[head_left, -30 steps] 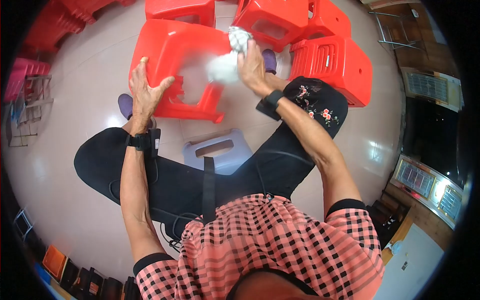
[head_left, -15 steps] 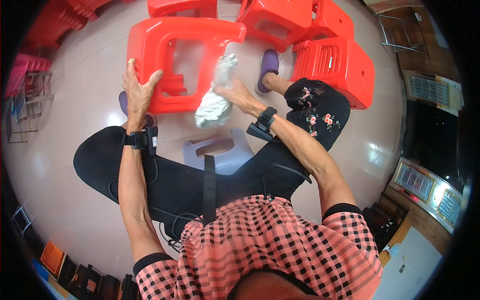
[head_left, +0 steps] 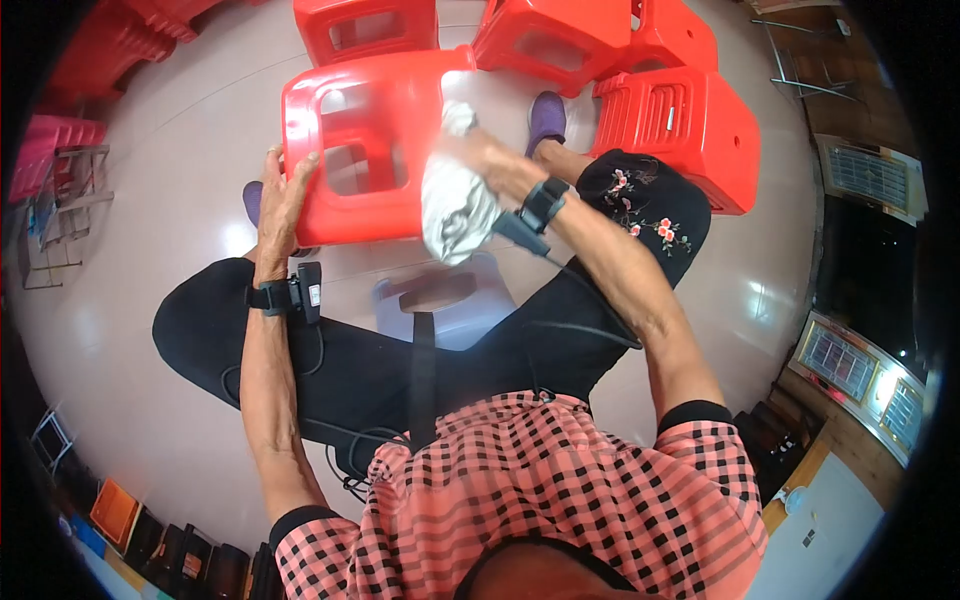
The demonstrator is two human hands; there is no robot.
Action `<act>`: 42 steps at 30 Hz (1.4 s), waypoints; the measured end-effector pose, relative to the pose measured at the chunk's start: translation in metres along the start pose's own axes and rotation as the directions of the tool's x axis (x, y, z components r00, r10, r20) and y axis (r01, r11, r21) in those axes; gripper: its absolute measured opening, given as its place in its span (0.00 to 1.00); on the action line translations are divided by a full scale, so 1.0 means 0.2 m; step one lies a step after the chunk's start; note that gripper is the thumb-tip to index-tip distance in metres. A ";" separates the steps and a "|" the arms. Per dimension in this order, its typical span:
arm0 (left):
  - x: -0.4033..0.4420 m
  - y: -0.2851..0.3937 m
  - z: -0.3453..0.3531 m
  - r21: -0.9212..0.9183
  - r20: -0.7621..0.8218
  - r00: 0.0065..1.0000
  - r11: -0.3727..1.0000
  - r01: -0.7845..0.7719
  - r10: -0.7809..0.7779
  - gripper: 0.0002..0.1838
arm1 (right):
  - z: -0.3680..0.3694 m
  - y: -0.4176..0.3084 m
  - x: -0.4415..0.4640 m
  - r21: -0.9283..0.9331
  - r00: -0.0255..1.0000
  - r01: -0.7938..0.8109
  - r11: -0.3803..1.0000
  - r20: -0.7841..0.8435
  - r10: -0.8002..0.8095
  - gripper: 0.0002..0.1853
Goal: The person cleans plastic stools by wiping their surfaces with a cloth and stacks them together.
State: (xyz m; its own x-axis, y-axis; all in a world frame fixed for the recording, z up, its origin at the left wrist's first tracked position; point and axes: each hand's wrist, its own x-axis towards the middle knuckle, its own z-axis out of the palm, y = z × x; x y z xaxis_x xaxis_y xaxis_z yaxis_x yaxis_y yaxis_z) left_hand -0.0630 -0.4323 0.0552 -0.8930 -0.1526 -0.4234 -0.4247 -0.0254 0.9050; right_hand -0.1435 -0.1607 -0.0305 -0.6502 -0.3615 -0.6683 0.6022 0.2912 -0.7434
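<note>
A red plastic stool (head_left: 365,215) is tipped in front of my knees, its leg openings facing me. My left hand (head_left: 284,200) grips its left edge, thumb on the near face and the other fingers round the side. In my right hand (head_left: 490,160) is a crumpled white cloth (head_left: 458,212), against the stool's right side. That hand is slightly blurred, and the cloth hides part of the stool's right edge. Below, between my legs, a pale blue-grey plastic stool (head_left: 455,312) shows partly.
More red stools stand ahead: one (head_left: 365,30) at the back, one (head_left: 550,45) to its right, and one (head_left: 680,140) on its side by my right knee. Pink stools (head_left: 60,155) and a metal rack (head_left: 65,215) stand at far left. Pale tiles (head_left: 150,220) cover the floor.
The held stool has turned and shifted slightly right and down, showing more of its side. My right hand and the cloth have moved right along it. My left hand keeps its grip.
</note>
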 end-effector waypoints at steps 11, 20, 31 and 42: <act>0.08 -0.15 0.12 0.692 0.142 0.813 0.530 -0.490 0.565 0.46 | -0.27 -0.51 0.09 -0.069 0.994 -0.108 0.992 -0.039 0.105 0.18; 0.14 -0.59 0.14 0.418 0.194 0.975 0.908 0.022 -0.113 0.35 | -0.26 -0.47 0.02 -0.243 0.983 -0.124 0.962 -0.159 0.086 0.26; 0.18 -0.47 0.28 0.435 -0.323 0.872 0.876 -0.207 0.367 0.23 | -0.28 -0.58 0.01 -0.572 0.954 0.037 0.819 -0.223 -0.199 0.30; 0.09 -0.14 0.15 0.765 -0.193 0.841 0.614 -0.194 0.506 0.23 | -0.35 -0.48 -0.13 -0.549 0.948 0.246 0.799 -0.035 -0.315 0.30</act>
State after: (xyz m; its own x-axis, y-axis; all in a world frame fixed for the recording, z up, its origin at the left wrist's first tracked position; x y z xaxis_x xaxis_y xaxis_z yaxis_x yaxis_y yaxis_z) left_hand -0.0709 -0.4049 0.0218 -0.9370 -0.3317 0.1095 -0.2016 0.7697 0.6058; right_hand -0.2165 -0.1163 0.0560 -0.8225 -0.4040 -0.4004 0.0673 0.6298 -0.7738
